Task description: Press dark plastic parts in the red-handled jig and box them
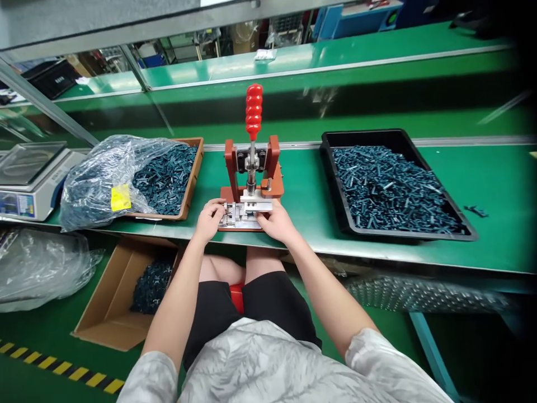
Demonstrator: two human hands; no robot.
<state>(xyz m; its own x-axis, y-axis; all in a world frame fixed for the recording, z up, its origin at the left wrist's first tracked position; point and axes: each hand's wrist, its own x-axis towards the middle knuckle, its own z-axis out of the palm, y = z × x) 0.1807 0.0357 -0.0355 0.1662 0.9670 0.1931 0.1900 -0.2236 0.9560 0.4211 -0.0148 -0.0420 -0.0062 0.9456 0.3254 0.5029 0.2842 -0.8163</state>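
A manual toggle press (pixel 251 168) with a red ribbed handle (pixel 254 111) stands upright on the green workbench (pixel 302 201). At its base lies a metal fixture (pixel 239 217). My left hand (pixel 208 220) grips the fixture's left side, its fingers curled over the metal. My right hand (pixel 273 221) presses on the fixture's right side, beside the press ram. Any small part in the fixture is hidden by my fingers. To the right, a black tray (pixel 361 136) holds several dark teal plastic parts. A wooden tray (pixel 197 165) to the left holds similar parts.
A clear plastic bag of parts (pixel 100 184) sits against the wooden tray, with a digital scale (pixel 33 180) beyond it. Below the bench edge stands an open cardboard box (pixel 113 296) holding dark parts. A few loose parts (pixel 476 211) lie right of the black tray.
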